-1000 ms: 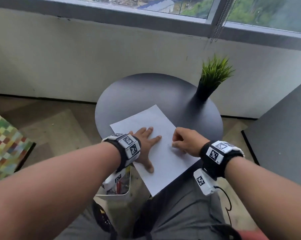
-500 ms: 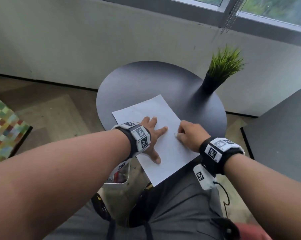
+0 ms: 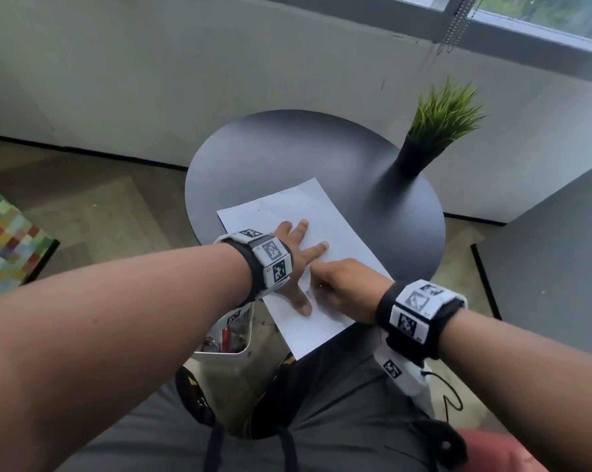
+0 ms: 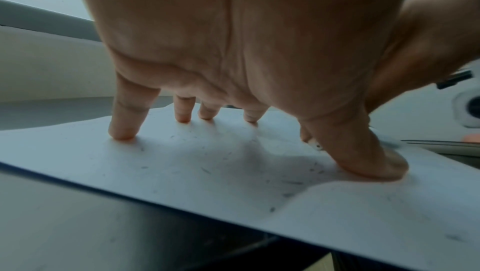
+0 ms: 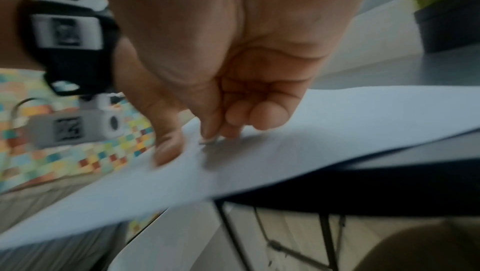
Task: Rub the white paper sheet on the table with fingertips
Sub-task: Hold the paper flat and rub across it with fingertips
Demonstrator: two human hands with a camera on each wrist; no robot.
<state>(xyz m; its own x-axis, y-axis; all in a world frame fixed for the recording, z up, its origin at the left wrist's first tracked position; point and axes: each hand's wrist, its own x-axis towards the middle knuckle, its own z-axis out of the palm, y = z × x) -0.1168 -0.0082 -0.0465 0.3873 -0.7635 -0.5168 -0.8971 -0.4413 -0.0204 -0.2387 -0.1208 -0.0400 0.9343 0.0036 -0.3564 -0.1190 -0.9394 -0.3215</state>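
- Now, your left hand [image 3: 296,264] has its fingers [image 4: 122,129] spread straight and pressing on the white paper sheet [image 3: 325,212], which lies on the round table [image 3: 281,155]; keep them so.
- Your right hand [image 3: 344,287] is curled, fingertips [image 5: 231,131] touching the sheet beside the left thumb, and holds nothing.
- Rub lightly: I think the edge overhanging behind your fingers can buckle.

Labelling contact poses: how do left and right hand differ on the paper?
Left hand is spread, straight fingers pressing the paper; right hand is curled, its bunched fingertips on the sheet. Left lies farther from the body, right nearer. Both touch the same sheet.
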